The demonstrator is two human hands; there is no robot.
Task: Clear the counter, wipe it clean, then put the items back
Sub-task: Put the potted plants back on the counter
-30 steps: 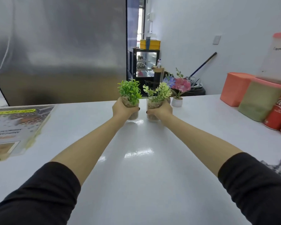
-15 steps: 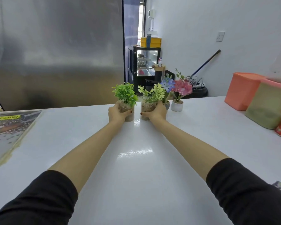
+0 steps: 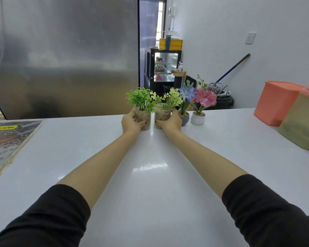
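Note:
Two small fake plants in clear pebble-filled cups stand side by side on the white counter (image 3: 150,184) near its far edge. My left hand (image 3: 131,123) is wrapped around the left cup, the bright green plant (image 3: 141,102). My right hand (image 3: 169,121) grips the right cup, the yellow-green plant (image 3: 169,100). Both cups appear to rest on the counter. Just right of them stand a blue flower in a grey pot (image 3: 185,95) and a pink flower in a white pot (image 3: 198,118).
A laminated menu sheet (image 3: 5,139) lies at the counter's left. An orange container (image 3: 276,102) and a greenish container with a pink lid (image 3: 301,125) stand at the right. A steel fridge wall rises beyond the far edge.
Both hands have pushed the two cups farther away and slightly right, down onto the counter beside the flower pots. The cola cans have left the view at the right.

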